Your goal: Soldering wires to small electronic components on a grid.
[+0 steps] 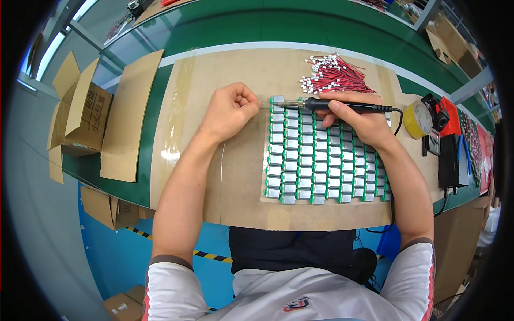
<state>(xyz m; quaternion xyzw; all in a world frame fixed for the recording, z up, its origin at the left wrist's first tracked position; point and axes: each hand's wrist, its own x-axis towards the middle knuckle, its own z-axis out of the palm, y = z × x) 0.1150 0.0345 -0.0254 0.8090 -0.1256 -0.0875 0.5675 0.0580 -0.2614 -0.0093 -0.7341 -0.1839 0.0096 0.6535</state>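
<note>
My right hand is closed around the black handle of a soldering iron, its metal tip pointing left over the top-left corner of a grid of parts. The grid is made of several rows of small silver battery cells with green circuit-board strips. Left of the tip, my left hand is closed in a pinch on a thin solder wire, which trails down below the wrist. The wire's end comes close to the iron's tip; whether they touch is too small to tell.
Beyond the grid lies a bundle of red and black wires with white connectors. At right are a yellow tape roll, a red bin and a black box. An open cardboard box stands left. Brown cardboard covers the green bench.
</note>
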